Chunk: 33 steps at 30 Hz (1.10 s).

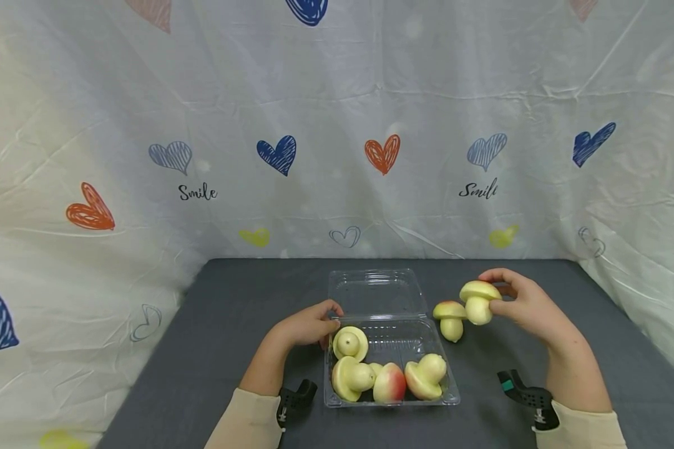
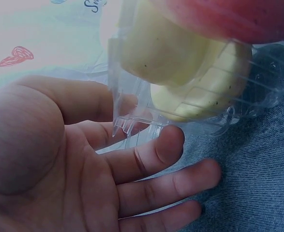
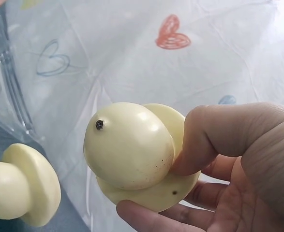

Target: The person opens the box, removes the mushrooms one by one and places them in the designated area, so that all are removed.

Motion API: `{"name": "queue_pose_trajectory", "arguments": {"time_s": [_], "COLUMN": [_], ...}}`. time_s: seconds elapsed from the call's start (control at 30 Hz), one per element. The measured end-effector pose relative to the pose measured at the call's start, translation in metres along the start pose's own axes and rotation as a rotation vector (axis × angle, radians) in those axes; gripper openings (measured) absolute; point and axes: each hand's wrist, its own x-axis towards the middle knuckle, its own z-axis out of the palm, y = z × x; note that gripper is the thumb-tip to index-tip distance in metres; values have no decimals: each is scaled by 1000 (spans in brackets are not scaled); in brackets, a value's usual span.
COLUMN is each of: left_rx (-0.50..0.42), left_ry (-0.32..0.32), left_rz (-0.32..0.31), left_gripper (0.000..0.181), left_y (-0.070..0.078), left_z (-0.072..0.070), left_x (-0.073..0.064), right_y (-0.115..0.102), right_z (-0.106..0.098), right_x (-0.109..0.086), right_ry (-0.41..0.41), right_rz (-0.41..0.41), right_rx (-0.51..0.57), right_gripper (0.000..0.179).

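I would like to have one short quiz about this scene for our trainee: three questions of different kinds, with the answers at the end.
1. Which hand holds a pale yellow, mushroom-shaped piece?
A) Left
B) Right
2. How many such pieces are visible outside the clear plastic box?
3. True or false: the lid of this box is closed.

Key:
1. B, the right hand.
2. Two: the held one, and another piece on the dark grey tabletop.
3. False; the transparent lid is open.

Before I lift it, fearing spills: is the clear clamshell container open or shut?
Open: the clear clamshell container has its lid folded back in the head view, leaving the mushroom-shaped pieces inside uncovered.
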Motion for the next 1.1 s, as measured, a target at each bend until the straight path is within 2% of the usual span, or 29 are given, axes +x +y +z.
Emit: {"name": "queue_pose_trajectory", "arguments": {"time_s": [1.1], "left_rx": [6], "left_ry": [5], "left_rz": [-6], "left_gripper": [23], "left_y": [2], "left_z": [0], "left_x": [-1], "right_y": [15], "right_z": [-2], "right_x": [3], "right_ry": [3], "right_rz": [38], "right_rx": [-15], "right_gripper": [47]}}
